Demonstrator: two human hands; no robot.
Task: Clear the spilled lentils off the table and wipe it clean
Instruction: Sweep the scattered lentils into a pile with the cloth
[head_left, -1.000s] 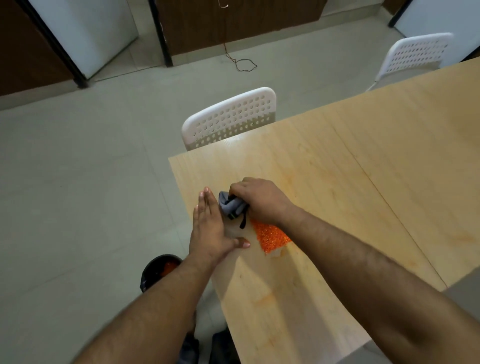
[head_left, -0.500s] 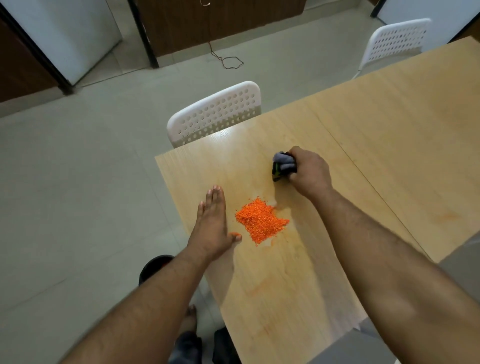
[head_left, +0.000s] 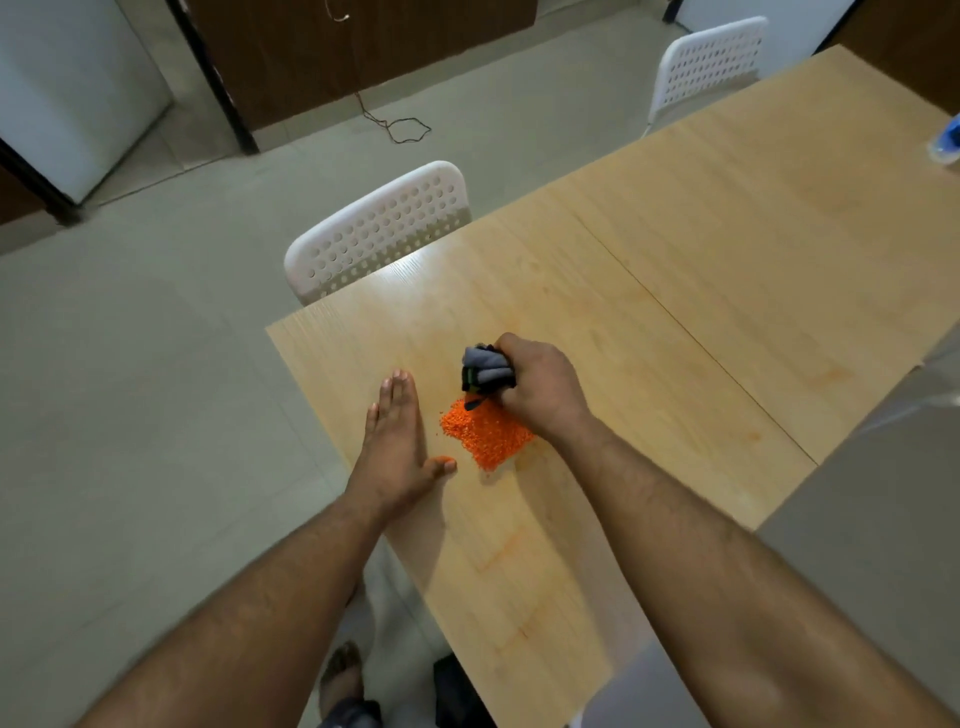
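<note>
This looks like a plain dining or meeting room, in a home or a small office; which of the two cannot be told. A long light-wood laminate bench (head_left: 727, 270), made of sections butted together along visible seams, fills the right side. Two white plastic chairs with perforated backs are pushed up to it, one at the near end (head_left: 379, 228) and one farther along (head_left: 709, 62). The floor (head_left: 130, 389) is pale grey tile. Along the far wall stand dark brown wooden panels (head_left: 363, 36) and a white door (head_left: 67, 88) in a dark frame, with a thin loose cable (head_left: 400, 127) lying on the tiles.
</note>
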